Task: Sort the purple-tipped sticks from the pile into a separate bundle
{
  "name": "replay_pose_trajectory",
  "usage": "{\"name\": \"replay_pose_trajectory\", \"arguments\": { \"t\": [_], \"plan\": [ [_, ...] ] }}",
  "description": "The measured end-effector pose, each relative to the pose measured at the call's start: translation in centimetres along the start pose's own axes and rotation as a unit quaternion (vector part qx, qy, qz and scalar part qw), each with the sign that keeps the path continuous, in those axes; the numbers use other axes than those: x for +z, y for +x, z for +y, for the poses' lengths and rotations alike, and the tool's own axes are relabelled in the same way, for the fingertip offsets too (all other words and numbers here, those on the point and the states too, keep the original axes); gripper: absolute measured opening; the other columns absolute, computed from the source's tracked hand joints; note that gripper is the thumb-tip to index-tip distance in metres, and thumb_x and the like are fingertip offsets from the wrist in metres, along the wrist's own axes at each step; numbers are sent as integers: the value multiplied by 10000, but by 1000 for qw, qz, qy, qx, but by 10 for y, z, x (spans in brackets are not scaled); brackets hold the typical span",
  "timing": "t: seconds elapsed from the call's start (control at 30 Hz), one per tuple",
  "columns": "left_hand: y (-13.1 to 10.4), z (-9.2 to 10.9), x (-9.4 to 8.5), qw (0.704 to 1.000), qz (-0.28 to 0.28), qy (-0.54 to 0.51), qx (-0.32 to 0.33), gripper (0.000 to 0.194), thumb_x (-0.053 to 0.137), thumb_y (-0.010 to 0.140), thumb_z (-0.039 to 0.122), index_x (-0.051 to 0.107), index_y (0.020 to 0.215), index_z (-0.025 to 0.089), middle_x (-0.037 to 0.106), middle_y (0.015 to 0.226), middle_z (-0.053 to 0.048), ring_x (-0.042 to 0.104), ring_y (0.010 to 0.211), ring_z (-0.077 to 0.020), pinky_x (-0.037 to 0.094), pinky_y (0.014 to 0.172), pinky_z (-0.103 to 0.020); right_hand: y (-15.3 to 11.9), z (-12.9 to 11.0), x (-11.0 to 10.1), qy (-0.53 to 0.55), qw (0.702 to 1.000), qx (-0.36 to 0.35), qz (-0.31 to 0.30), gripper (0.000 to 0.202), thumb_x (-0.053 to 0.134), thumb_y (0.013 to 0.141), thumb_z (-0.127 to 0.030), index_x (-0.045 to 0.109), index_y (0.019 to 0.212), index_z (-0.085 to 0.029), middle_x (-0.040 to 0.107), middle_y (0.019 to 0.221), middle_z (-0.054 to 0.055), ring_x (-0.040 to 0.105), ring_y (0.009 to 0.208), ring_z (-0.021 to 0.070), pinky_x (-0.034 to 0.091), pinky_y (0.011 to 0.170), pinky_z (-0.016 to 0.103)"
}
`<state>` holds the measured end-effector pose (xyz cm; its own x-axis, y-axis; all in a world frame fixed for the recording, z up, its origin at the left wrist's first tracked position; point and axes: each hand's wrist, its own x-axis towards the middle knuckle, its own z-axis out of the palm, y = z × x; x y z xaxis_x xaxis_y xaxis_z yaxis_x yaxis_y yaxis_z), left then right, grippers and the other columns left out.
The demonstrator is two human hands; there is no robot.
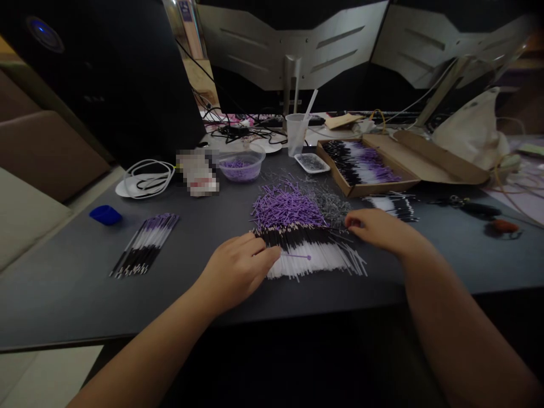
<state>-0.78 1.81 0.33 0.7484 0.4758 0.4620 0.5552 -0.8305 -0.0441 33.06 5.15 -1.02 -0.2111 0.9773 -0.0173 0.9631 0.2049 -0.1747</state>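
Note:
My left hand (240,269) is closed in a pinch, and a thin purple stick with a small round head (297,256) juts from its fingertips to the right. It is held over a row of black-and-white tubes (314,255) with metallic tips at the far end. My right hand (376,229) is also pinched, at the right edge of a heap of small clear-grey pieces (334,204). What its fingertips hold, if anything, is too small to make out. A pile of purple sticks (284,207) lies just beyond the tubes, between the hands.
A cardboard box (352,190) of purple, white and black assembled sticks stands at the back right. Left lie a similar bundle (147,243) and a blue cup (105,215). Behind are a clear bowl (255,156), a small white tray (325,168), a plastic cup (295,136) and monitors.

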Motion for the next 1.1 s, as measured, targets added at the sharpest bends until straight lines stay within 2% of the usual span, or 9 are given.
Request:
{"name": "replay_pose_trajectory", "arguments": {
  "t": [0.13, 0.27, 0.5, 0.63, 0.73, 0.83, 0.93, 1.0, 1.1],
  "plan": [
    [-2, 1, 1, 1000, -6, 15, 12, 190, 474, 911, 180, 633, 1013, 198, 513, 628, 17, 449, 582, -121, 319, 529, -257, 0, 1, -1, 9, 1000, -7, 1, 122, 492, 779, -173, 610, 764, -195, 657, 747, 40, 570, 663, 168, 386, 609, 271],
    [-4, 2, 3, 1000, 9, 13, 14, 190, 468, 916, 191, 628, 1018, 197, 534, 606, 28, 483, 540, -108, 347, 519, -247, -1, 3, -1, 1, 998, -21, 53, 115, 474, 792, -166, 588, 789, -184, 627, 816, 69, 578, 755, 193, 414, 692, 297],
    [-1, 5, 3, 998, 6, -56, 20, 225, 494, 901, 198, 606, 1092, 156, 678, 938, -58, 630, 814, -153, 496, 697, -273, -3, -13, -7, 35, 992, -16, 118, 140, 470, 840, -200, 597, 894, -174, 652, 834, 77, 608, 760, 216, 441, 692, 333],
    [0, 5, 4, 995, -5, -92, 24, 209, 487, 905, 186, 610, 1070, 152, 674, 986, -74, 634, 868, -169, 523, 740, -289, -6, -37, -6, 161, 974, -21, 159, 211, 514, 859, -222, 634, 1025, -173, 670, 931, 93, 642, 810, 218, 493, 708, 349],
    [-1, 4, 6, 995, -19, -92, 16, 295, 438, 896, 102, 578, 1151, 153, 663, 1012, -84, 636, 870, -168, 528, 735, -288, -11, -62, -2, 364, 920, -27, 144, 176, 576, 859, -297, 646, 984, -195, 678, 875, 64, 666, 731, 191, 542, 667, 349],
    [-3, 4, 8, 996, -45, -77, 1, 443, 421, 891, 78, 466, 1318, 191, 650, 953, -64, 624, 794, -157, 519, 686, -282, -14, -85, 3, 563, 816, -35, 128, 180, 693, 785, -329, 625, 866, -184, 677, 788, 34, 679, 698, 174, 573, 655, 336],
    [-4, 5, 10, 996, -54, -64, -15, 504, 427, 897, 92, 383, 1388, 198, 640, 897, -49, 612, 757, -159, 512, 679, -288, -14, -98, 8, 677, 725, -23, 121, 209, 744, 742, -310, 598, 827, -188, 705, 797, 25, 692, 705, 162, 585, 644, 314],
    [-5, 5, 11, 997, -52, -62, -19, 493, 428, 900, 98, 385, 1383, 185, 641, 901, -52, 614, 769, -164, 511, 690, -294, -14, -100, 10, 715, 691, -14, 106, 202, 739, 753, -300, 589, 833, -192, 720, 809, 23, 697, 699, 152, 587, 640, 300],
    [-5, 5, 11, 997, -50, -64, -12, 455, 419, 903, 98, 418, 1352, 173, 642, 891, -52, 617, 767, -165, 509, 689, -292, -13, -99, 11, 737, 672, -13, 80, 192, 731, 765, -290, 581, 832, -191, 730, 816, 24, 704, 693, 147, 587, 626, 280]
  ]
}}
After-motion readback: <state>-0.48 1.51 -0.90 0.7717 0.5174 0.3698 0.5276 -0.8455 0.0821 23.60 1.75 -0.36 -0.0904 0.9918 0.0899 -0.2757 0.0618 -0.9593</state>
